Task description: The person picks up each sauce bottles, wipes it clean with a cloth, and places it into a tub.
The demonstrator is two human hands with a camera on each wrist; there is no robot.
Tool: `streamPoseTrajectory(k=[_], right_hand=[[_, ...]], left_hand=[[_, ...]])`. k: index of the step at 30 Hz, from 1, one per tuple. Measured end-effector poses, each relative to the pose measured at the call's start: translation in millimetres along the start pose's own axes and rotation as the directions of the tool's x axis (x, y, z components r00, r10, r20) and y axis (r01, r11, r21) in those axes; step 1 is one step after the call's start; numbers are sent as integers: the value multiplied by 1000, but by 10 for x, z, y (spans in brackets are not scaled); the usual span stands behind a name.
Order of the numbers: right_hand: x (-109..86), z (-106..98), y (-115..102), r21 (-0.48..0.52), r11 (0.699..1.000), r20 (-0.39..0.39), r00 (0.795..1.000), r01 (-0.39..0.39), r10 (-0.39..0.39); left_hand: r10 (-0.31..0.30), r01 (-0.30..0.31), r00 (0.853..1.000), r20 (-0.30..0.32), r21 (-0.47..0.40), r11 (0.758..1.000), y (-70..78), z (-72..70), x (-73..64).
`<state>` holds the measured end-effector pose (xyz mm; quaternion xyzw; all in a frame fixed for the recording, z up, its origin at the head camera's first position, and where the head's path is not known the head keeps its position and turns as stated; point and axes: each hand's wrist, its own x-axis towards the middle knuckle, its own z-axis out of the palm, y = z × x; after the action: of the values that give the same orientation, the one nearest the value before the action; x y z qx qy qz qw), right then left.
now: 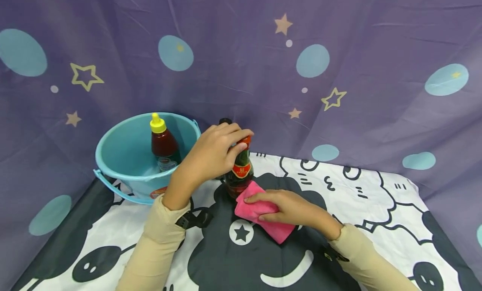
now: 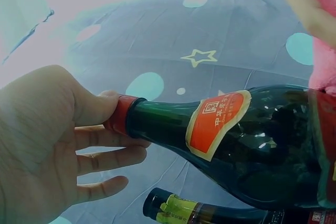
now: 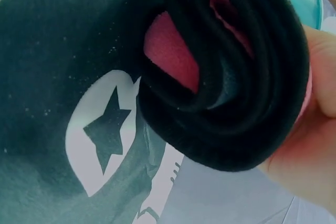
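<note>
My left hand [image 1: 212, 153] pinches the red cap of a dark green glass bottle [image 1: 241, 170] between thumb and index finger. In the left wrist view the other fingers are spread below the neck, and an orange-red label [image 2: 218, 121] shows on the shoulder. My right hand [image 1: 288, 205] grips a folded pink cloth [image 1: 276, 230] against the bottle's lower side. The cloth hides part of the bottle's base. Close up in the right wrist view, the cloth's layers [image 3: 173, 51] curl over each other, with dark edges.
Left of the bottle stands a light blue bucket [image 1: 124, 153], holding a dark red squeeze bottle [image 1: 164, 144] with a yellow cap. A second dark bottle [image 2: 176, 208] is close behind the green one. Purple patterned fabric [image 1: 241, 73] hangs behind the black-and-white cloth-covered surface [image 1: 361, 207].
</note>
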<state>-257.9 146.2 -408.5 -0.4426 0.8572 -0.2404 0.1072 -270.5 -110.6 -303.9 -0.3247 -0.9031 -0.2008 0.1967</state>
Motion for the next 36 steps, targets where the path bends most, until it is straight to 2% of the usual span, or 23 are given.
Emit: streamPoseTrajectory(k=[8, 11, 15, 18, 22, 27, 33, 36], right_hand=[[-49, 68, 24, 14, 1000, -1, 1000, -12, 12], [-77, 51, 8, -4, 1000, -17, 1000, 21, -21], [-127, -70, -51, 0, 997, -39, 996, 83, -83], [-161, -215, -107, 42, 987, -87, 985, 154, -150], [-169, -424, -178, 123, 964, -210, 955, 237, -208], [-114, -629, -217, 222, 948, -351, 926, 230, -142], [67, -643, -191, 299, 936, -370, 927, 183, -63], [144, -589, -185, 314, 933, -398, 917, 179, -42]], left_hand=[[-4, 4, 1000, 8, -14, 1000, 6, -12, -33], [1, -1, 1000, -4, -19, 1000, 15, -13, -51], [3, -3, 1000, -9, -29, 1000, 12, 2, -58], [5, -5, 1000, -14, -34, 999, 9, 9, -49], [21, -22, 999, -33, -28, 999, 9, 4, -30], [32, -34, 998, -52, -30, 999, -2, 13, -24], [28, -29, 998, -51, -23, 999, -10, 4, -26], [38, -39, 998, -54, -15, 999, -7, 1, -22]])
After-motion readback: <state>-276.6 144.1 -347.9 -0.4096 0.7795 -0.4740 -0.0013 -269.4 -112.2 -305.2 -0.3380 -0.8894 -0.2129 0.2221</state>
